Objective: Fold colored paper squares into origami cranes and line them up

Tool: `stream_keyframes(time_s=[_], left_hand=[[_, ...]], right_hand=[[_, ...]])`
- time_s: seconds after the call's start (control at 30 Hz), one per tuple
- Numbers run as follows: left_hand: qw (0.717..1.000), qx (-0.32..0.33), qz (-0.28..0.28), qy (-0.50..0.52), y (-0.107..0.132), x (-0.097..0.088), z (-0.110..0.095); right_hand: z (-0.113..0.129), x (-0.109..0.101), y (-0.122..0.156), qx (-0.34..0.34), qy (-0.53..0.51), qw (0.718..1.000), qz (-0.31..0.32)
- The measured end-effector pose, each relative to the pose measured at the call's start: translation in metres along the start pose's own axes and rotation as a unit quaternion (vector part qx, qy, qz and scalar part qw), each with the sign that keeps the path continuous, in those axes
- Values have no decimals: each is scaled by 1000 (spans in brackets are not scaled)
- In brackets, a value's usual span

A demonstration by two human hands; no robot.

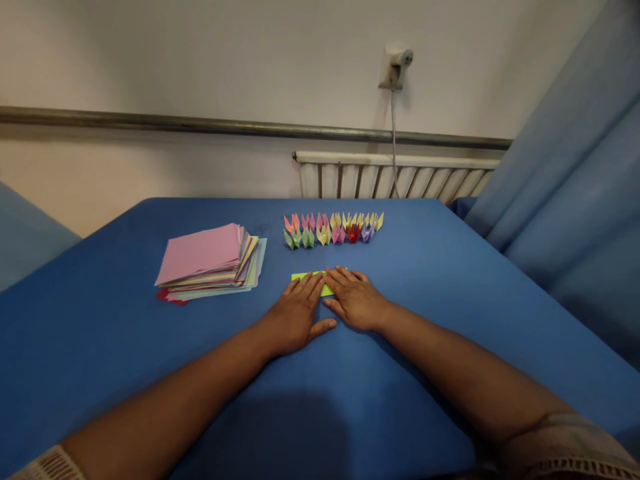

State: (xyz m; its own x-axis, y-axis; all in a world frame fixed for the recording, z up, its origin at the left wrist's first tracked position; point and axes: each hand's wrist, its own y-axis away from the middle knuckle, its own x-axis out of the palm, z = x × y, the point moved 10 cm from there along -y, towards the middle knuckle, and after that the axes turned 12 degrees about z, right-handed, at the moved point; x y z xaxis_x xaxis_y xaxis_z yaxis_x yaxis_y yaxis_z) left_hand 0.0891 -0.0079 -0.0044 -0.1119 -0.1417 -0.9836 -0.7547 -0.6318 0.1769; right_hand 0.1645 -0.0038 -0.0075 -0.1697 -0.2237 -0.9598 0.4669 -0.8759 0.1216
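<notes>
My left hand (296,313) and my right hand (354,299) lie flat side by side on a folded strip of bright green paper (303,276), fingers stretched out and pressing it onto the blue table (425,293). Most of the strip is hidden under the fingers; only its left end and a bit between the hands show. Just beyond the hands stand two short rows of small folded paper figures (333,229) in pink, yellow, green, red and purple.
A stack of coloured paper sheets (210,261) with a pink one on top lies to the left of my hands. Behind the table are a wall rail, a white radiator and a plugged-in socket. Blue curtain hangs at the right.
</notes>
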Motion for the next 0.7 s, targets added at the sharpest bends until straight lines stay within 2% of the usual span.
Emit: stream_keyframes(time_s=[0.17, 0.4, 0.6, 0.7], left_hand=[[998, -40, 39, -6, 8, 4, 1], [996, -63, 49, -37, 29, -9, -4], [996, -57, 35, -64, 37, -23, -10], [996, -68, -12, -58, 33, -29, -8]], right_hand=[[0, -3, 1, 4, -1, 1000, -7], [-2, -4, 3, 8, -2, 1000, -3], [-3, -2, 3, 6, -2, 1000, -5], [-3, -2, 2, 5, 0, 1000, -7]])
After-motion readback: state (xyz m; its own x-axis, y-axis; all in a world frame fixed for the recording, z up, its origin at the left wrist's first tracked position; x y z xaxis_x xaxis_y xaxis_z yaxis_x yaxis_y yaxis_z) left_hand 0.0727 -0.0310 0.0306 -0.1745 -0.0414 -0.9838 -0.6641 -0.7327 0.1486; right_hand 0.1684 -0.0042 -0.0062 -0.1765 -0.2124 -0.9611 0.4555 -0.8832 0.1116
